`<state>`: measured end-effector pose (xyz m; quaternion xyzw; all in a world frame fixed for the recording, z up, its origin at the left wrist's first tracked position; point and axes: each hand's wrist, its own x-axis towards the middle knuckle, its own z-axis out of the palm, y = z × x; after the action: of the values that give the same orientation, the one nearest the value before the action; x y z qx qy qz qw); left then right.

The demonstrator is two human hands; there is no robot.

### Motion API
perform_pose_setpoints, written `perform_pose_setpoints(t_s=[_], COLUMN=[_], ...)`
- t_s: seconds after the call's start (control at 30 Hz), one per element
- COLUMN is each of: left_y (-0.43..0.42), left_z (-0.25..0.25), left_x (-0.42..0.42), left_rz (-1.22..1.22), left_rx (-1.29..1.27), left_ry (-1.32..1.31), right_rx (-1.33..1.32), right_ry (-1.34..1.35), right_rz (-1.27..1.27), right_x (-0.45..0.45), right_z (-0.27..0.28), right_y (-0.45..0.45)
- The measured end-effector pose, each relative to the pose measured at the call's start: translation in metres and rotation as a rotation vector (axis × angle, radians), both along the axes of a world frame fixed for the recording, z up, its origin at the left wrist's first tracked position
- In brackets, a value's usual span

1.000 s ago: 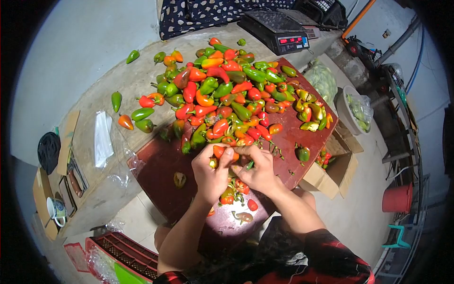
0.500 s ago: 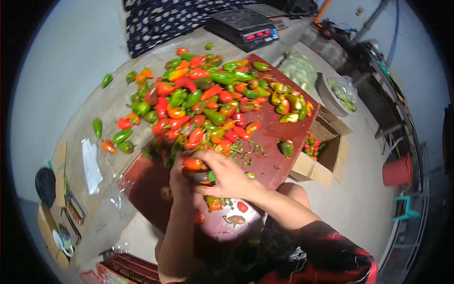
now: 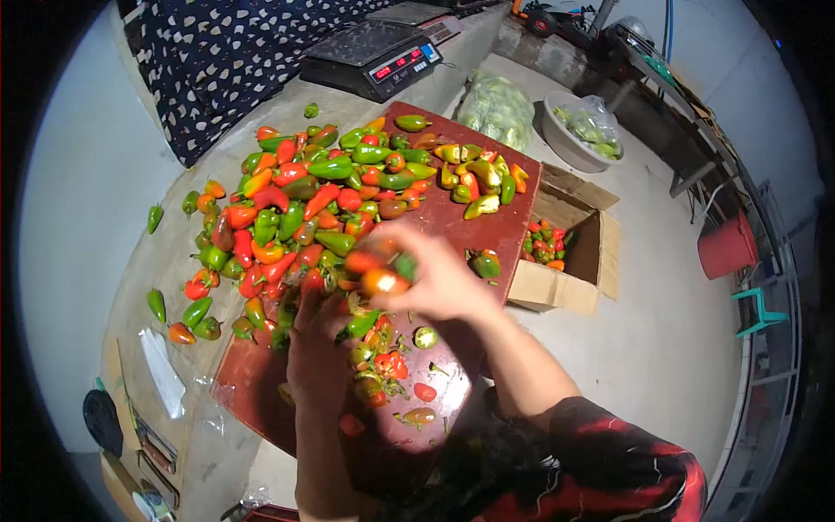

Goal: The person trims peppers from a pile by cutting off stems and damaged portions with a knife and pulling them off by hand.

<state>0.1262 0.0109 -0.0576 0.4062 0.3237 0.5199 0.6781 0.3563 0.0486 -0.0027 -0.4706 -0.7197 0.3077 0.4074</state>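
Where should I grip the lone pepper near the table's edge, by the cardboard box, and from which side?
I'd take the lone pepper across its rounded middle, from straight above. It lies by itself on the red table, so its flanks look reachable. The right hand seems well placed, once free of the orange pepper it holds.

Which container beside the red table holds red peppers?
The cardboard box, right of the table: red and green peppers show inside. The round basin and bulging plastic bag show only green.
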Motion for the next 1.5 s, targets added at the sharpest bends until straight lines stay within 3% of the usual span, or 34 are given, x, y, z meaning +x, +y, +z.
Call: perform_pose_setpoints(t_s=[0.03,0.07,0.13,0.27,0.33,0.43,0.57,0.67,0.73,0.83,0.93,1.27,1.33,1.5], left_y=[0.001,0.002,0.003,0.005,0.004,0.007,0.007,0.005,0.003,0.001,0.001,0.002,0.002,0.002], left_z=[0.001,0.000,-0.002,-0.011,-0.009,-0.013,-0.006,-0.016,-0.001,0.003,0.000,0.011,0.014,0.001], left_x=[-0.007,-0.010,-0.013,-0.024,-0.021,-0.021,-0.019,-0.026,-0.017,-0.016,-0.020,-0.020,-0.021,-0.024], left_rz=[-0.107,-0.105,0.036,-0.012,0.011,-0.032,0.051,0.029,0.072,0.059,0.034,0.057,0.041,0.032], left_rx=[-0.183,-0.185,-0.249,-0.167,-0.187,-0.185,-0.116,-0.162,-0.149,-0.209,-0.163,-0.215,-0.210,-0.172], left_ry=[-0.434,-0.436,-0.318,-0.188,-0.256,-0.282,-0.017,0.017,0.273,0.055,0.027,0.216,0.212,0.189], right_rx=[0.106,0.211,0.072,-0.316,-0.278,-0.062,-0.180,-0.263,-0.270,-0.227,-0.226,-0.205,-0.339,-0.277], right_ry=[-0.024,-0.115,-0.275,-0.562,-0.636,-0.595,-0.521,-0.503,-0.541,-0.593,-0.619,-0.555,-0.620,-0.437], right_rz=[-0.129,-0.261,-0.556,-1.224,-1.337,-1.135,-0.712,-0.418,-0.358,-0.276,-0.263,-0.199,-0.156,-0.188], right_x=[0.022,0.046,0.098,0.175,0.180,0.154,0.079,0.046,0.030,0.017,0.011,0.038,0.040,0.050], right_z=[0.003,0.013,0.021,0.015,0.010,0.004,-0.008,-0.026,-0.035,-0.051,-0.058,-0.080,-0.069,-0.058], right_y=[0.003,0.000,-0.007,-0.024,-0.026,-0.011,0.019,0.039,0.047,0.057,0.054,0.066,0.068,0.063])
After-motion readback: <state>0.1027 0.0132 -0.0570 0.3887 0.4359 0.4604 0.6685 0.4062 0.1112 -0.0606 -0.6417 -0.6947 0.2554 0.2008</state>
